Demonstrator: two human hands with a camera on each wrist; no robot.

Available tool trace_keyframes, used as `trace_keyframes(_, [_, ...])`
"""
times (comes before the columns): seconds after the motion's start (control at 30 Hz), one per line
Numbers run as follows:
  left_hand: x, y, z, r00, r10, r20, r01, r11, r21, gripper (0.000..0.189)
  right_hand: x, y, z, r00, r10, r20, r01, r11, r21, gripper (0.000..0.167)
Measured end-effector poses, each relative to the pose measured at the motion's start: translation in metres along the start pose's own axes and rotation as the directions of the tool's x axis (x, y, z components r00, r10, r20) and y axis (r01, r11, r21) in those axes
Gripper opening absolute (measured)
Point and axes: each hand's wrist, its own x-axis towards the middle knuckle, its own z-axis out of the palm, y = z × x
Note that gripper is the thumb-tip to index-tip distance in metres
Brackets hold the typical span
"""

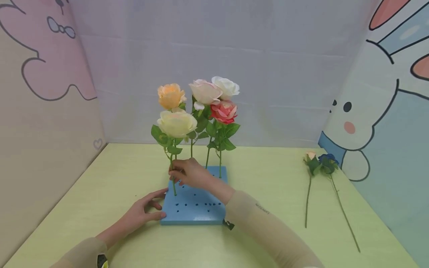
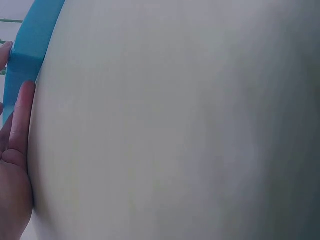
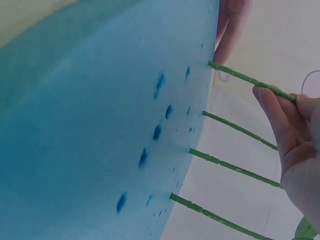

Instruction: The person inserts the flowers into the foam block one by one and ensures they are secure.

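Observation:
My right hand (image 1: 192, 174) pinches the green stem of a pale yellow rose (image 1: 177, 124) between thumb and fingers. In the right wrist view, that stem (image 3: 240, 75) stands in a hole near the edge of a blue perforated board (image 1: 197, 217). My left hand (image 1: 142, 212) rests on the table against the board's left side, its fingers extended along the edge. Behind the pale yellow rose, an orange rose (image 1: 171, 96), a pale pink rose (image 1: 205, 92), a white rose (image 1: 226, 87) and a red-pink rose (image 1: 223, 111) rise above the board on their stems.
At the right of the pale table (image 1: 261, 238) lie a peach rose (image 1: 311, 163) and a dark blue rose (image 1: 329, 163), with stems toward me. A small black thing (image 1: 228, 224) pokes out at the board's front right corner. Cloth walls (image 1: 285, 74) surround the table.

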Motion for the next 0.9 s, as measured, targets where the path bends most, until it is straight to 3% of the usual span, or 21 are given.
trace_keyframes(0.17, [0.000, 0.002, 0.000, 1.000, 0.011, 0.001, -0.011, 1.000, -0.005, 0.073, -0.003, -0.007, 0.007, 0.995, -0.019, -0.100, 0.006, 0.991, -0.134, 0.014])
trace_keyframes(0.37, [-0.002, 0.004, 0.001, 1.000, 0.027, -0.008, -0.027, 1.000, -0.007, 0.072, -0.007, -0.017, 0.018, 0.974, -0.029, -0.225, -0.032, 0.965, -0.262, 0.016])
trace_keyframes(0.73, [-0.002, 0.005, 0.001, 1.000, 0.012, -0.017, -0.012, 1.000, 0.011, 0.073, -0.008, -0.023, 0.027, 0.943, 0.006, -0.333, -0.112, 0.948, -0.299, 0.018])
trace_keyframes(0.9, [-0.001, 0.005, 0.000, 1.000, 0.010, -0.014, -0.010, 1.000, 0.002, 0.073, -0.008, -0.022, 0.027, 0.941, 0.017, -0.337, -0.122, 0.948, -0.294, 0.015])
